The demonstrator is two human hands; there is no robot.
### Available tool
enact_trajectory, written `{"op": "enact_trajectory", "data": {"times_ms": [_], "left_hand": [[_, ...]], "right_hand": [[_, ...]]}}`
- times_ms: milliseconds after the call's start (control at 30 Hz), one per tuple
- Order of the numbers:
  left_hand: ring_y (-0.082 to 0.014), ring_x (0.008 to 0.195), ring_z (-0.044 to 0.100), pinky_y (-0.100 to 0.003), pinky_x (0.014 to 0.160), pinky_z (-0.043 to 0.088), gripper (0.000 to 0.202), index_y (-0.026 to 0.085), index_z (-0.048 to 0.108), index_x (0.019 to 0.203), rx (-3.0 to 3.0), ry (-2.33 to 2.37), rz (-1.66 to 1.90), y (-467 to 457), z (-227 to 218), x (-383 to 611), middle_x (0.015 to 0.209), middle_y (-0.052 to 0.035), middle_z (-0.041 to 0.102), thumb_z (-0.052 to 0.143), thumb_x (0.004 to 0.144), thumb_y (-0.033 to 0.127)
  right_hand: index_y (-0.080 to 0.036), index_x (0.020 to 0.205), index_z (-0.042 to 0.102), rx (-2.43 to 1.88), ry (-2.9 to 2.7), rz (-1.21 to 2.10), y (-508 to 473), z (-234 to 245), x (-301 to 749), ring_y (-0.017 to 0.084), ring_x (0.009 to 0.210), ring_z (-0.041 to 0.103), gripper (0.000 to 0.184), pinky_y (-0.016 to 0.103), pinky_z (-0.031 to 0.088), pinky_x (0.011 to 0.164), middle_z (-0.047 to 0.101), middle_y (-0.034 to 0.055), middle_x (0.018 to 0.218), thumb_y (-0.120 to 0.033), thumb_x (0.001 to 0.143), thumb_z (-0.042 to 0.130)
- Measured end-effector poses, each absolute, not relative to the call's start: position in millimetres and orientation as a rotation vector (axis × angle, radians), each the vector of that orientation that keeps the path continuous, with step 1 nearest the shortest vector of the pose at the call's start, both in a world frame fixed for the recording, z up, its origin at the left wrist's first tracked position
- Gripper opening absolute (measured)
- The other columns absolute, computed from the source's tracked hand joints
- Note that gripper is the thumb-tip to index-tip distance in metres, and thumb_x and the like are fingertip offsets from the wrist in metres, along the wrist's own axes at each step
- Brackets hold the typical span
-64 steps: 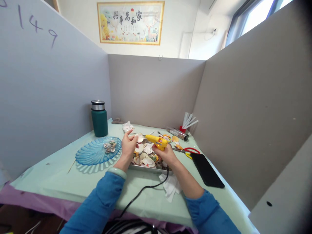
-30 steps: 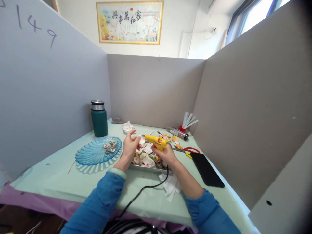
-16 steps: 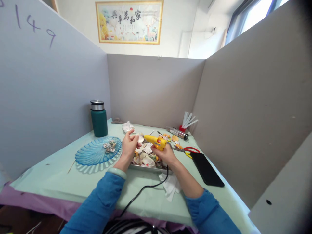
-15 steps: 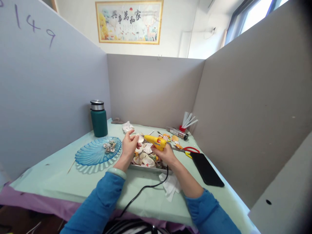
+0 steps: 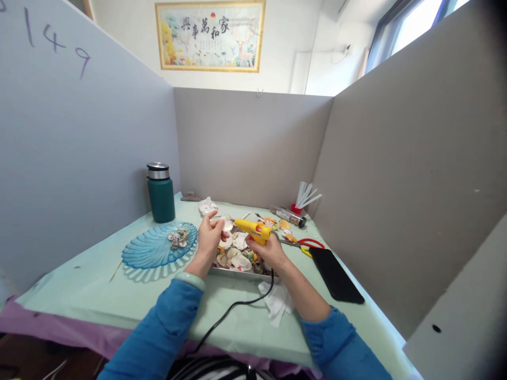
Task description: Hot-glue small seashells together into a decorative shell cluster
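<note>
My left hand (image 5: 209, 241) pinches a pale seashell (image 5: 227, 224) above a metal tray (image 5: 242, 274) filled with several shells. Wrapped round a yellow glue gun (image 5: 252, 230) is my right hand (image 5: 268, 249); the gun's nozzle points left and sits right at the held shell. A black cord (image 5: 232, 311) runs from the gun toward me over the table edge. Both hands hover over the tray.
A blue glass shell-shaped plate (image 5: 152, 254) with a few small shells lies at left, a green flask (image 5: 160, 192) behind it. Red-handled scissors (image 5: 309, 245), a black phone (image 5: 336, 276), a red cup of glue sticks (image 5: 303, 202) and a crumpled tissue (image 5: 276, 303) lie at right. Partition walls enclose the table.
The glue gun's nozzle has stayed at the shell in my left hand, shifting slightly left and back. Both hands have barely moved over the tray.
</note>
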State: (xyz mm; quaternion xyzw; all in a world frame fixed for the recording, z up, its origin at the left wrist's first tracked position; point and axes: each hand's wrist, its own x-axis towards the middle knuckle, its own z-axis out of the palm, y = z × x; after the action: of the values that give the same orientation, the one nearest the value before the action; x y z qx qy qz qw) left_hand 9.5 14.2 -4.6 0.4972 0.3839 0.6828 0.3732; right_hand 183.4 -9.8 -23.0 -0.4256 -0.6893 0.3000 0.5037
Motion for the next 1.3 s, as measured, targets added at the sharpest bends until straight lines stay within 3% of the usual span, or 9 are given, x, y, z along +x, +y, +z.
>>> {"op": "enact_trajectory", "data": {"times_ms": [567,1067,1300], "left_hand": [[-0.0091,0.041,0.053,-0.019,0.037,0.041,0.053,0.013,0.044,0.119,1.344,0.925,1.681,16.5,-7.4,11.0,0.066,0.0024,0.060,0.062,0.072,0.030],[-0.0107,0.042,0.055,-0.021,0.040,0.044,0.054,0.013,0.044,0.119,1.329,0.943,1.738,16.3,-7.7,10.7,0.061,0.0036,0.059,0.062,0.071,0.031],[-0.0101,0.045,0.056,-0.020,0.040,0.043,0.055,0.013,0.046,0.119,1.372,0.971,1.699,15.8,-8.2,11.3,0.071,-0.0003,0.063,0.064,0.070,0.031]], "right_hand": [[-0.014,0.077,0.063,-0.974,-1.640,0.689,-3.4,-26.0,184.8,0.011,0.048,0.048,0.017,0.020,0.040,0.047,0.049,-0.0034,0.050,-0.031,0.072,0.060],[-0.014,0.077,0.065,-0.980,-1.638,0.656,-2.8,-27.8,185.5,0.012,0.053,0.051,0.014,0.021,0.041,0.050,0.055,-0.0015,0.056,-0.027,0.073,0.060],[-0.014,0.077,0.065,-0.968,-1.644,0.645,-1.8,-28.2,184.8,0.013,0.057,0.053,0.013,0.021,0.041,0.051,0.057,-0.0005,0.061,-0.026,0.072,0.060]]}}
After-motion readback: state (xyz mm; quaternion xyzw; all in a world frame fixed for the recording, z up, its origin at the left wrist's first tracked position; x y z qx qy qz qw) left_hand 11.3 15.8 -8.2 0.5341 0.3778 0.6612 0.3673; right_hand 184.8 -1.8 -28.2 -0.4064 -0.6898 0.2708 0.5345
